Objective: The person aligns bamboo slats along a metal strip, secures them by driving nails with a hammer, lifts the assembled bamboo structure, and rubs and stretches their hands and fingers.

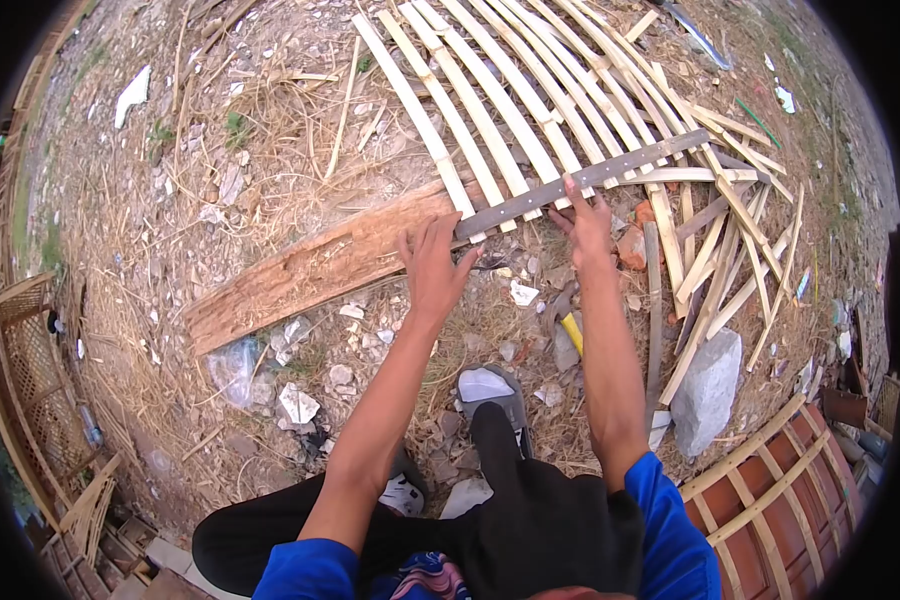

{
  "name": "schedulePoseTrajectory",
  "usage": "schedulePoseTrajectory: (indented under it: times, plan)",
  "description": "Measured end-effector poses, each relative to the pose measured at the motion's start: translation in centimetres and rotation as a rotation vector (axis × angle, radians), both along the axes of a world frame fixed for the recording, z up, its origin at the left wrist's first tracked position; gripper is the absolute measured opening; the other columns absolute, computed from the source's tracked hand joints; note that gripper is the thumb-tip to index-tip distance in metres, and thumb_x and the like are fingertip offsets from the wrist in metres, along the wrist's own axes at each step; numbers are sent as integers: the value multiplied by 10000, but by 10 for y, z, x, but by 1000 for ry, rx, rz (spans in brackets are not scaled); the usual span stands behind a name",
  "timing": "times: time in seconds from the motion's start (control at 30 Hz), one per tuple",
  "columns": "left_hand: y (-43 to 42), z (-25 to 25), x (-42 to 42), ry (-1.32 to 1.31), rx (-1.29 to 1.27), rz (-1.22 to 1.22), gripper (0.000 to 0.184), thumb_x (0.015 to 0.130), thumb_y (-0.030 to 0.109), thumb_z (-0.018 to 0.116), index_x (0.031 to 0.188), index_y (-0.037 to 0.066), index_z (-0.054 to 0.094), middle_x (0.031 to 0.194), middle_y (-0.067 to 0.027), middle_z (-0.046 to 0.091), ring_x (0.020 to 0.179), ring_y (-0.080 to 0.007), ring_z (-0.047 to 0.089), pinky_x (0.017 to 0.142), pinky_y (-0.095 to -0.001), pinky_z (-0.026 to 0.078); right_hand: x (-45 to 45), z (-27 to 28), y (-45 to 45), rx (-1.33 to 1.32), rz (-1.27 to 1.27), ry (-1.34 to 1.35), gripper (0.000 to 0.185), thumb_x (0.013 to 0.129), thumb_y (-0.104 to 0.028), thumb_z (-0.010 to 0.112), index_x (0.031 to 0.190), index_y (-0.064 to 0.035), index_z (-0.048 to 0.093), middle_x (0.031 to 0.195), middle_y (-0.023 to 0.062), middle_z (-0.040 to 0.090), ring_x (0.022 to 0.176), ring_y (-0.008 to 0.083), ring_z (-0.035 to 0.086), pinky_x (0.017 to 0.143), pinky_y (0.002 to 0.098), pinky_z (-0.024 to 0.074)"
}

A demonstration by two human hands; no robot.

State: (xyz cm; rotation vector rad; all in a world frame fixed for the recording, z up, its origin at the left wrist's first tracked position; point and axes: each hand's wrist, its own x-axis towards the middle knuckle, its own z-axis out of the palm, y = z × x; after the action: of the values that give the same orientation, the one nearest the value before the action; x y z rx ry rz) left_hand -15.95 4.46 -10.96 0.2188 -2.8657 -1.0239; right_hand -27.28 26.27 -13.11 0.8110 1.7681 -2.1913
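A long dark strip with small pale spots along it (pixel 610 172) lies across the lower ends of several pale bamboo slats (pixel 490 135). At its left end is my left hand (pixel 435 268), with the strip's end between thumb and index finger and the other fingers over the brown plank. Further along, my right hand (pixel 583 225) grips the strip from its near side, index finger on top and thumb below. Under the slat ends sits a weathered wooden plank (pixel 300 265), reaching off to the left. A hammer with a yellow handle (pixel 571 332) lies beside my right forearm.
Loose bamboo pieces (pixel 715 255) are heaped at the right, by a brick chunk (pixel 631 247) and a large grey stone (pixel 707 390). A saw-like blade (pixel 698 38) lies far right. Slatted frames (pixel 770 490) stand lower right. Stones and straw litter the ground.
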Motion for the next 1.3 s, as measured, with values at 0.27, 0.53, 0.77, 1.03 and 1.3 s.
schedulePoseTrajectory:
  times: [0.27,0.53,0.77,1.03,1.3]
  plan:
    - [1,-4,-8,76,-35,18,480,745,289,806,1171,130,651,1124,-46,624,1155,-246,528,1089,-510,230,2,1,0,-16,0,4,822,838,-277,780,1396,103,311,1138,176,557,875,236,623,706,323,611]
    - [-2,-5,-5,121,-95,-23,447,744,328,808,1142,159,695,1175,-53,608,1170,-254,523,1091,-534,245,2,10,-3,-12,21,-53,725,847,-306,770,1341,55,381,1117,149,563,859,204,629,671,296,594]
    - [-5,-4,-1,142,-99,-62,462,769,333,796,1173,147,671,1233,-92,585,1196,-273,513,1080,-511,264,4,19,-2,-39,-31,-55,642,895,-331,707,1332,24,398,1133,134,548,930,216,602,700,308,570]
    - [-14,18,42,148,80,57,373,823,245,750,1146,90,648,1238,-143,559,1180,-343,509,1012,-474,368,75,35,11,350,-192,172,493,911,-174,645,1326,-15,434,1188,110,547,1082,186,529,898,330,476]
    - [-19,25,150,64,251,401,263,881,127,663,1124,30,633,1208,-179,556,1174,-346,521,1006,-426,400,192,47,43,537,252,255,186,908,-40,610,1093,-25,614,984,41,633,907,116,602,819,266,492]
